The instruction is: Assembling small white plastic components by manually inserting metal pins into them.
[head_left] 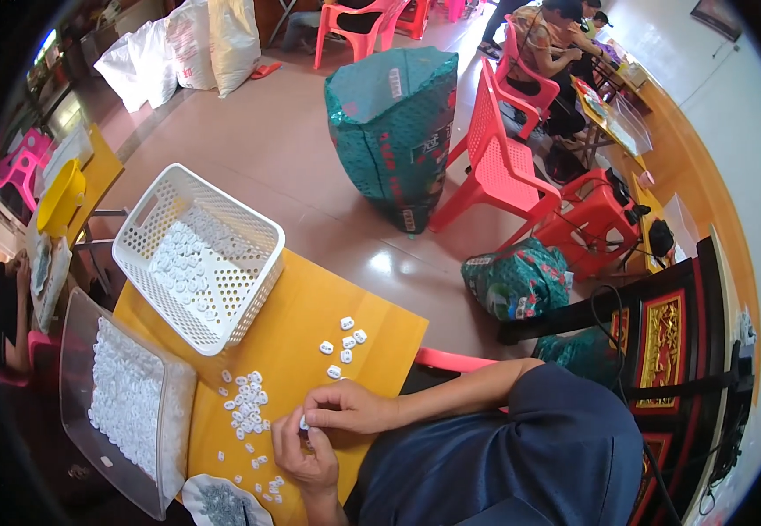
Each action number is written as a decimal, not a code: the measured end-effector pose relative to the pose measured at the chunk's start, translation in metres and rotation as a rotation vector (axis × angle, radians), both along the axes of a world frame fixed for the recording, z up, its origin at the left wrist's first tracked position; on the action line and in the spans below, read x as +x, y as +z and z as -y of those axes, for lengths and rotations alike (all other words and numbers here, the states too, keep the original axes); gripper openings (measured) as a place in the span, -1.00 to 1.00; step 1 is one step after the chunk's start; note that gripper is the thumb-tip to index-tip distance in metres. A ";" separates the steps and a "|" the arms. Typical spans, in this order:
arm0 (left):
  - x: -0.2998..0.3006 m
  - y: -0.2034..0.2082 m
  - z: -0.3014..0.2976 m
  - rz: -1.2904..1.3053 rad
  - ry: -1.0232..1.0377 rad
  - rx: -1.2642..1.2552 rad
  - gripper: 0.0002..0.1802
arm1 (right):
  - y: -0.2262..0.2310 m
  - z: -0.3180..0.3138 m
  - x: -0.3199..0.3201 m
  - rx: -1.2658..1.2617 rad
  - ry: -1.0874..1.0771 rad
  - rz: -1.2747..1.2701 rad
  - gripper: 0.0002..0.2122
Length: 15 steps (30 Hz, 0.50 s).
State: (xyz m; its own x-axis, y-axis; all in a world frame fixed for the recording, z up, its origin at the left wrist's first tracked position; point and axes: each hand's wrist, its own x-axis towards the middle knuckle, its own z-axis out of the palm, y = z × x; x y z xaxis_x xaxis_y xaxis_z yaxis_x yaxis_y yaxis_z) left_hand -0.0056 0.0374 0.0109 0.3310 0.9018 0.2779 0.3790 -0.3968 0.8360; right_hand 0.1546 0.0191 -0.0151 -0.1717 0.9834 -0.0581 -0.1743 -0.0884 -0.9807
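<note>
My left hand (309, 463) and my right hand (345, 408) meet over the near edge of the yellow table (380, 307). Their fingertips pinch a small white plastic piece (303, 422), partly hidden by the fingers. Beside my left hand lies a loose heap of small white pieces (247, 405), with smaller ones scattered below it. Past my right hand, several larger white pieces with dark centres (346, 343) lie in a group. A white scalloped dish (195, 501) of small grey metallic bits stands at the table's lower edge.
A white perforated basket (262, 289) with white parts rests on the far left corner. Left of the table, a clear bin (179, 421) is heaped with white parts. Beyond stand a big green sack (389, 140), red chairs (494, 171) and white sacks (189, 44). Other people (543, 44) sit farther off.
</note>
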 end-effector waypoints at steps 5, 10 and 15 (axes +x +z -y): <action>0.003 0.004 0.002 0.004 -0.048 -0.057 -0.68 | 0.001 0.005 0.010 0.046 -0.018 0.078 -0.77; -0.007 -0.003 0.018 -0.037 -0.033 -0.116 -0.73 | 0.001 0.014 0.035 0.057 0.094 0.425 -0.82; -0.008 -0.006 0.005 -0.042 0.011 0.016 -0.85 | 0.013 0.006 0.058 0.141 0.049 0.760 -0.85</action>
